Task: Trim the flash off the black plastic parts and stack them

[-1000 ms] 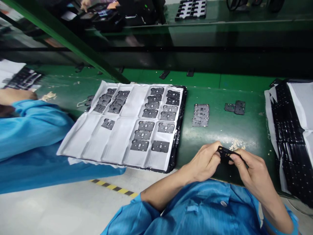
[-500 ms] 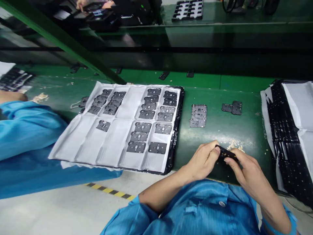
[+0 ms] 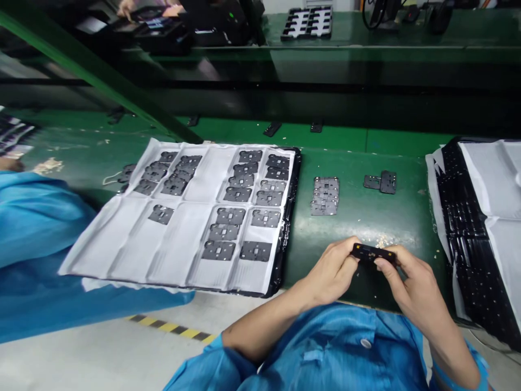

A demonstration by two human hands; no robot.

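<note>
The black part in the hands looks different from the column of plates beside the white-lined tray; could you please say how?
The black part is held between the left hand and right hand; the column of plates lies on the green bench. The black part shows orange-yellow marks near its ends; the column of plates looks greyer, its pieces overlapping. Both are dark.

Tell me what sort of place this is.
Probably a factory workshop: there's a long green workbench, a white-lined tray holding rows of similar dark flat parts, and yellow-and-black floor marking.
</note>
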